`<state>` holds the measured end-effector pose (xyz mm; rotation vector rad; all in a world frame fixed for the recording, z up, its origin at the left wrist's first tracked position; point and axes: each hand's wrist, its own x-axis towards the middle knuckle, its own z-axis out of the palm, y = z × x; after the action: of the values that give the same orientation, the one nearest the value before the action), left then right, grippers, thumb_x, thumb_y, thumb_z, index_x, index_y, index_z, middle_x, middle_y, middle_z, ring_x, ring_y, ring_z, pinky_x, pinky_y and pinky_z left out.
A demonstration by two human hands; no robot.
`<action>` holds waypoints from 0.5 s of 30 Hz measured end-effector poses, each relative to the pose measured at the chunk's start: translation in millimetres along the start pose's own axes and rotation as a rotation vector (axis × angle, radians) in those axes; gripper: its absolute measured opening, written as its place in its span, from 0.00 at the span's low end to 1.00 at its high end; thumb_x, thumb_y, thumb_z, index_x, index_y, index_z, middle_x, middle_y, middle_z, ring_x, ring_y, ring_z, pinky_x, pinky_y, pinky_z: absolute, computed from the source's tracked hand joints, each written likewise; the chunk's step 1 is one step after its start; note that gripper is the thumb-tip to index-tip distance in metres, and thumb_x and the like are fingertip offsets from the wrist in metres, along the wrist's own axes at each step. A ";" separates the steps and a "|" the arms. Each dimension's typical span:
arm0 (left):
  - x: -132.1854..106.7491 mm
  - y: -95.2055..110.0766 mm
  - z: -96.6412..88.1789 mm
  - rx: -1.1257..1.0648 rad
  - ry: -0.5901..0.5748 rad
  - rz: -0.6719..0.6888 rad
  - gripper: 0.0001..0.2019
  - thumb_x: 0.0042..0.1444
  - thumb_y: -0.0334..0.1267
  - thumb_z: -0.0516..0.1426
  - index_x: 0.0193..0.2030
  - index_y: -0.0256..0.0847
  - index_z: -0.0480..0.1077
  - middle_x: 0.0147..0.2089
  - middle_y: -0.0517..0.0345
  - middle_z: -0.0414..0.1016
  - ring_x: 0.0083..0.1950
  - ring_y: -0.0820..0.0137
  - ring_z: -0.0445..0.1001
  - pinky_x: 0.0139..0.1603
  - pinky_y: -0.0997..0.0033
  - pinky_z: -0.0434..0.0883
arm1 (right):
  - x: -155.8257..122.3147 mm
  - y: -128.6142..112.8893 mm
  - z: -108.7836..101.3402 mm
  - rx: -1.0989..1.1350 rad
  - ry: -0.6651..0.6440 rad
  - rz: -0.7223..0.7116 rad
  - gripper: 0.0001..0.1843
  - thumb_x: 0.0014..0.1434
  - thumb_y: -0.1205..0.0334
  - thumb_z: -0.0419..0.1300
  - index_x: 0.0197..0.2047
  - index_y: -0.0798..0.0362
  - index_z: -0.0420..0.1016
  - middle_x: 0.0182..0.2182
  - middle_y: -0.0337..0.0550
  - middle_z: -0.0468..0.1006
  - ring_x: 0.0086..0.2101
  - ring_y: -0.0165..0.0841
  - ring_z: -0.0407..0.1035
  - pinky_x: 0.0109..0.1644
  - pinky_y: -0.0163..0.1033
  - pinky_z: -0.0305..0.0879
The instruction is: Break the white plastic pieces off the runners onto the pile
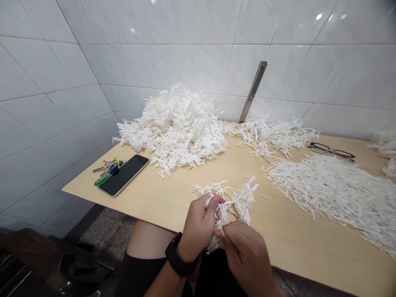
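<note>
In the lower middle of the frame, the left hand [198, 222] pinches a cluster of white, thin, branching pieces [244, 199] between thumb and fingers, while the right hand [249, 252], just beside it, has its thumb and fingertips closed on the cluster's lower tips. Both sit over the near edge of the light wood-coloured table [173, 200]. A tall heap of similar white sprigs [185, 123] fills the upper centre; a flatter spread of short white sprigs [337, 192] covers the right side, near black-framed eyeglasses [332, 151]. At left, a black-screened smartphone [124, 175] lies beside a bunch of keys [108, 167].
</note>
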<state>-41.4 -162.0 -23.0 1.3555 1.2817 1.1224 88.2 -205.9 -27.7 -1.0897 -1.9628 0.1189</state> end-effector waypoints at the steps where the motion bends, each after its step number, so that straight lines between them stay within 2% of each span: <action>1: 1.3 -0.4 -0.8 -0.034 0.043 -0.027 0.20 0.65 0.51 0.50 0.36 0.37 0.75 0.22 0.61 0.67 0.26 0.73 0.67 0.30 0.75 0.63 | -0.5 -2.8 -0.8 0.020 0.006 -0.023 0.18 0.67 0.69 0.51 0.25 0.50 0.58 0.17 0.34 0.63 0.20 0.28 0.59 0.26 0.34 0.53; 5: 6.9 -0.7 -4.9 -0.172 0.207 -0.101 0.22 0.62 0.55 0.51 0.34 0.36 0.73 0.21 0.62 0.64 0.23 0.74 0.64 0.26 0.76 0.61 | -8.5 -10.2 -12.3 0.134 -0.005 -0.089 0.13 0.68 0.69 0.50 0.30 0.50 0.64 0.18 0.35 0.65 0.20 0.29 0.60 0.25 0.34 0.55; 7: 7.7 -0.2 -4.9 -0.163 0.210 -0.078 0.22 0.62 0.55 0.52 0.35 0.36 0.73 0.22 0.61 0.65 0.25 0.73 0.65 0.27 0.76 0.63 | -14.2 -2.0 -24.9 0.120 0.013 -0.011 0.10 0.67 0.69 0.52 0.35 0.50 0.69 0.22 0.38 0.72 0.23 0.31 0.66 0.27 0.34 0.60; 9: 7.5 0.1 -3.5 -0.142 0.223 -0.060 0.22 0.62 0.55 0.52 0.36 0.36 0.74 0.24 0.60 0.66 0.27 0.73 0.65 0.29 0.76 0.64 | -18.9 18.6 -41.5 -0.001 0.065 0.169 0.08 0.66 0.67 0.53 0.38 0.49 0.73 0.30 0.42 0.79 0.29 0.33 0.73 0.33 0.35 0.67; 11: 7.3 -0.5 -1.9 -0.173 0.277 -0.069 0.22 0.62 0.55 0.52 0.38 0.37 0.74 0.26 0.60 0.67 0.28 0.73 0.64 0.31 0.76 0.64 | -22.6 48.6 -59.3 -0.207 0.100 0.347 0.10 0.65 0.62 0.55 0.43 0.49 0.77 0.35 0.45 0.82 0.34 0.37 0.76 0.38 0.39 0.70; 13: 8.0 -1.9 -1.0 -0.246 0.339 -0.080 0.23 0.63 0.56 0.51 0.40 0.37 0.74 0.28 0.60 0.68 0.28 0.74 0.64 0.31 0.76 0.64 | -25.7 79.3 -74.9 -0.382 0.054 0.465 0.17 0.63 0.58 0.52 0.50 0.50 0.77 0.40 0.49 0.82 0.41 0.45 0.76 0.44 0.48 0.71; 15: 9.2 -3.6 -0.9 -0.310 0.368 -0.073 0.23 0.63 0.57 0.51 0.42 0.37 0.73 0.28 0.60 0.68 0.29 0.74 0.64 0.32 0.75 0.64 | -27.6 100.5 -85.5 -0.450 -0.007 0.548 0.23 0.61 0.56 0.52 0.57 0.51 0.74 0.45 0.51 0.82 0.45 0.50 0.74 0.51 0.58 0.67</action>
<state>-42.4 -152.7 -26.3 0.8924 1.3325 1.4972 221.8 -190.3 -37.6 -1.9072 -1.6861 -0.0300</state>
